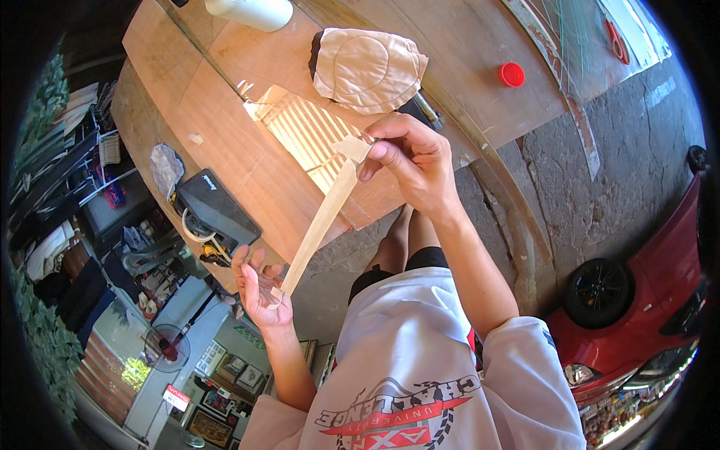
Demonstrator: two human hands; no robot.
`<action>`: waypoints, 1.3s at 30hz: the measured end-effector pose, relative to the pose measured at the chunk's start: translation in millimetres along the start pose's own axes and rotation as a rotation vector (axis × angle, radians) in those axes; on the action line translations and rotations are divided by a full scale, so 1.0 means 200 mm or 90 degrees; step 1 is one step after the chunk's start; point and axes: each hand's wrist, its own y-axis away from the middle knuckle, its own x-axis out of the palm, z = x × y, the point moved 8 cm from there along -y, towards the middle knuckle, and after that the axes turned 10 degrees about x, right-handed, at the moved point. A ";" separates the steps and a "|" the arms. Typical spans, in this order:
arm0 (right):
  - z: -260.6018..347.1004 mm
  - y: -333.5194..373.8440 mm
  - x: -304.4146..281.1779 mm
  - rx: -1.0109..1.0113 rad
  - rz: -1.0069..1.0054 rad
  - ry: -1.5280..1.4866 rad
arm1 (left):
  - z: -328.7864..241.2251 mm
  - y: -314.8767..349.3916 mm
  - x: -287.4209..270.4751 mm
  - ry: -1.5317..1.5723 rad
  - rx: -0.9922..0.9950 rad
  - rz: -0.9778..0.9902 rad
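Note:
A long, slightly curved strip of pale wood slants across the space between my hands, off the table's near edge. At its upper end is a small tan angular piece. My right hand is closed there, pinching that end between thumb and fingers. The strip's lower end, with a small pale tab, lies against the palm of my left hand. The left fingers are loosely curled and apart, not wrapped round the strip.
On the wooden table lie a beige padded cloth, a black case, a red cap and red-handled scissors. A white bottle stands at the far edge. A red car is at the right, a fan at the left.

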 end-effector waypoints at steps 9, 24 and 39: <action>0.02 0.01 0.00 0.039 -0.022 -0.049 | 0.00 0.01 0.02 -0.001 -0.001 0.018; 0.05 0.07 0.09 -0.067 -0.092 0.148 | 0.04 -0.02 0.01 0.035 -0.014 0.041; -0.31 0.74 0.75 0.162 -0.103 0.150 | 0.00 -0.05 0.04 0.051 0.022 0.001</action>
